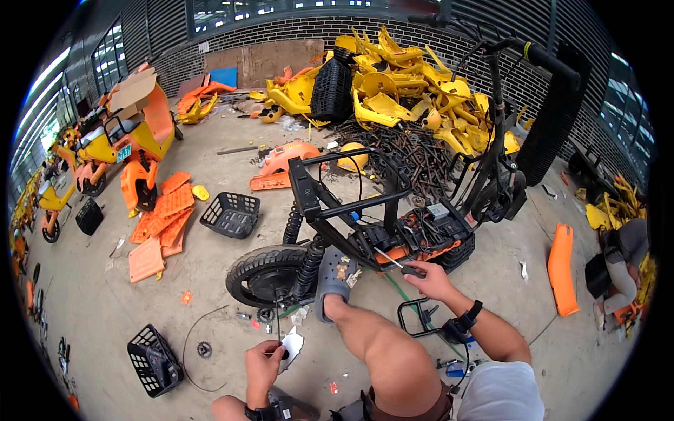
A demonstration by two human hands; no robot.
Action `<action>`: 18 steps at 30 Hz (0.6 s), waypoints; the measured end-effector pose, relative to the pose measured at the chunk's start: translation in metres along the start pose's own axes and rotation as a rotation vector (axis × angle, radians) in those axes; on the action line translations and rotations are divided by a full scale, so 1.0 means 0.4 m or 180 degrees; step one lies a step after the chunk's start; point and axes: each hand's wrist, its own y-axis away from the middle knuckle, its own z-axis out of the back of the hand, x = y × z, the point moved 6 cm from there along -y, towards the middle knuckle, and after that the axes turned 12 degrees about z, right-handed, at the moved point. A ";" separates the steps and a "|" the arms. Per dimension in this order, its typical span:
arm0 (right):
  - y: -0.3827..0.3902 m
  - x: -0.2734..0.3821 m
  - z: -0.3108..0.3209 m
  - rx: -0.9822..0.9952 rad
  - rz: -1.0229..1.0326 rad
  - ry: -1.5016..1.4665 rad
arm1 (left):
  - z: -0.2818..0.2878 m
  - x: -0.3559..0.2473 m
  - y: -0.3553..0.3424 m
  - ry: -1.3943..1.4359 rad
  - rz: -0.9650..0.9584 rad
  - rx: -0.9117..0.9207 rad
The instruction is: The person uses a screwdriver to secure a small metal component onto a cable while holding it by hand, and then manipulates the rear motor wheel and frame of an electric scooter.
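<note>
A stripped black electric scooter frame (330, 210) stands in front of me, its rear wheel (242, 277) to the left. My right hand (430, 282) is closed round a screwdriver (393, 260). Its shaft points up and left into the frame's lower part, by the orange trim (393, 254); the tip's exact contact is hidden. Lower left, my left hand (263, 363) pinches a thin black cable (279, 319) that runs up toward the wheel hub. Next to those fingers is a jagged white piece (293, 344). Wires and modules (432, 221) lie exposed in the frame.
Black baskets (232, 214) (151, 361) and a small gear (204, 349) lie on the left floor. Behind are heaped yellow panels (393, 91) and dark metal parts (421, 165). An orange panel (562, 270) lies right, near another person (625, 259). Scooters (133, 147) stand far left.
</note>
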 end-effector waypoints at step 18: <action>0.024 -0.355 -0.310 -0.0900 0.0132 -0.0900 | -0.019 -0.019 0.009 -0.0376 -0.0214 0.0065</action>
